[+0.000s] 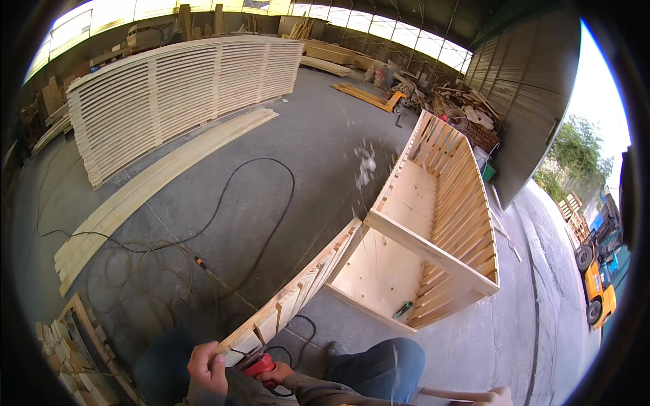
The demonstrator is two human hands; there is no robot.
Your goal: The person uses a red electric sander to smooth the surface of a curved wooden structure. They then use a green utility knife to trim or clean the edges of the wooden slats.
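My left hand (206,369) is closed on the near end of a long slatted wooden panel (288,302). This panel runs away from me toward a large crate (430,254) of pale boards and slats. A red power tool (258,365) sits in my right hand (277,374), close against the panel's near end; its exact kind and working face are hidden. Inside the crate, at its near end, lies a small green and black tool (403,309). My bent knee in blue jeans (382,365) is just right of my right hand.
A black cable (293,183) and coiled hose (145,271) lie on the concrete floor at left. Long boards (162,179) lie beside a tall stack of slatted panels (183,95). Near left stands a wood pile (74,358). Beyond are a yellow pallet jack (372,98) and, far right, a forklift (599,284).
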